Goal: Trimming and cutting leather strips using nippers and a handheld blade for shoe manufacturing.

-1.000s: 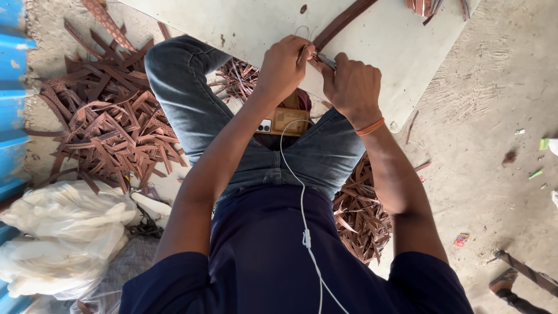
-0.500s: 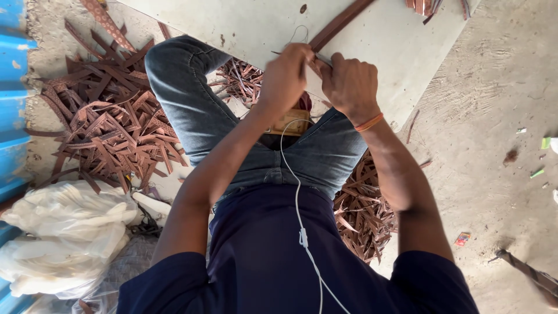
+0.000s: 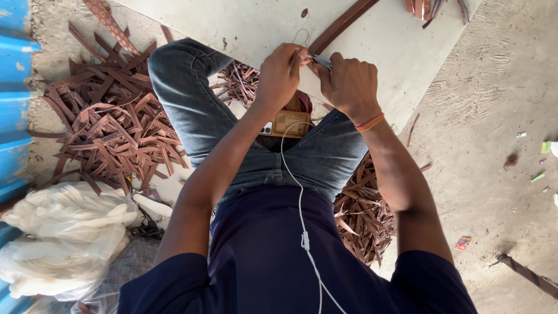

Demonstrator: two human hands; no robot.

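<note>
Leather strip point(image 3: 340, 26) lies at board's point(image 3: 383, 52) near edge; I see left hand point(image 3: 280, 74) pinching it, right hand point(image 3: 349, 84) gripping a small blade point(image 3: 321, 60).

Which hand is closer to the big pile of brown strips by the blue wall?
The left. The left hand is on the side toward the big pile of brown strips, across the bent knee. The right hand sits farther away, beyond the left, over the pale board.

Rough grey concrete floor point(image 3: 494, 116) right of the hands, lit by daylight, scattered with small litter. Pale flat board point(image 3: 261, 23) beyond them. Blue corrugated metal sheet point(image 3: 13, 104) far left. White crumpled plastic bags point(image 3: 64, 232) lower left.
</note>
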